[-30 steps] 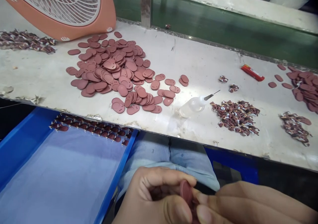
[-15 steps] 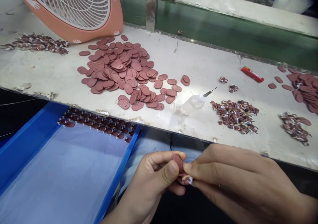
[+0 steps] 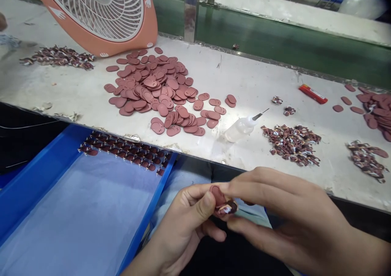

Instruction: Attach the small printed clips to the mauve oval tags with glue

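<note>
The wearer's hands were two, one left hand (image 3: 183, 223) and one right hand (image 3: 293, 210); between them showed one oval disc (image 3: 217, 195) and one small figure (image 3: 229, 207); there were two heaps of discs (image 3: 152, 84), too crowded to count, with four loose discs (image 3: 338, 108) by the right-hand heap (image 3: 380, 115); three clusters of figures (image 3: 291, 143), likewise uncountable, and two single figures (image 3: 289, 111); one fan (image 3: 100, 11); one needle-tipped bottle (image 3: 240, 130); one red box (image 3: 313, 94); one blue tray (image 3: 39, 172).
</note>
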`<action>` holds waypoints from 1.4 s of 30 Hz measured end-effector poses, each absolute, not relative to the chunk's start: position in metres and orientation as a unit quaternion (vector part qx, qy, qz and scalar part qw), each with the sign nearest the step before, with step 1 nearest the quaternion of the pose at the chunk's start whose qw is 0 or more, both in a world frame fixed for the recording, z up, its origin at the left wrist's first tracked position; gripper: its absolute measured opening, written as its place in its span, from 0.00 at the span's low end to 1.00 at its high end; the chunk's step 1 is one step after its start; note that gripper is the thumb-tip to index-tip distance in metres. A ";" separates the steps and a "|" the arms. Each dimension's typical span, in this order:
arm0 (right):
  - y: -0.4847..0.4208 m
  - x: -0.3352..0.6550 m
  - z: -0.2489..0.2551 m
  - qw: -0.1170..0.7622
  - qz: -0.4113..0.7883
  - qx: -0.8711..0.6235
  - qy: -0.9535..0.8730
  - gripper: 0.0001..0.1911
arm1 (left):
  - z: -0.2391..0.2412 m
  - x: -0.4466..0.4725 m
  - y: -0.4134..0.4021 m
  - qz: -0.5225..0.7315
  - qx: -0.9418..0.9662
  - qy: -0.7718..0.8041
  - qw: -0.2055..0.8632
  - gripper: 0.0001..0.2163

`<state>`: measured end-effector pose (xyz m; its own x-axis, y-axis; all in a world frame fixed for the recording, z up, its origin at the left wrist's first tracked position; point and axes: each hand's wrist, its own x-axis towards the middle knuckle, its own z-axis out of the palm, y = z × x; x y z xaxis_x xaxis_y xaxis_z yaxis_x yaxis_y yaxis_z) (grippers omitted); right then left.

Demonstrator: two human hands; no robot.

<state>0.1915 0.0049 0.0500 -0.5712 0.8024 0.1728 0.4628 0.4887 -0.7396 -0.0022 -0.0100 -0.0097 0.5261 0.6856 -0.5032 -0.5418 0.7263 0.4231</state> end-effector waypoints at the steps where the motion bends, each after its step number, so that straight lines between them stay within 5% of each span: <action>1: 0.005 0.192 0.050 0.266 0.330 -0.389 -0.818 0.21 | -0.011 -0.003 -0.010 0.353 0.100 0.326 0.871 0.11; 13: 0.010 0.181 0.027 0.314 0.394 -0.399 -0.766 0.10 | -0.021 -0.008 -0.004 0.342 0.114 0.297 0.884 0.17; 18: 0.014 0.168 0.020 0.368 0.291 -0.420 -0.777 0.10 | -0.028 -0.012 -0.002 0.381 0.086 0.298 0.871 0.25; 23: 0.017 0.151 0.005 0.414 0.187 -0.438 -0.776 0.09 | -0.028 -0.018 -0.008 0.485 0.083 0.449 0.746 0.18; 27: 0.017 0.137 -0.011 0.402 0.064 -0.388 -0.827 0.17 | -0.020 -0.025 -0.016 0.566 0.167 0.498 0.636 0.13; 31: 0.016 0.129 -0.020 0.378 0.062 -0.339 -0.859 0.22 | -0.017 -0.029 -0.015 0.573 0.184 0.507 0.617 0.14; 42: 0.023 0.112 -0.019 0.369 0.054 -0.282 -0.884 0.13 | -0.020 -0.039 -0.008 0.555 0.101 0.553 0.613 0.11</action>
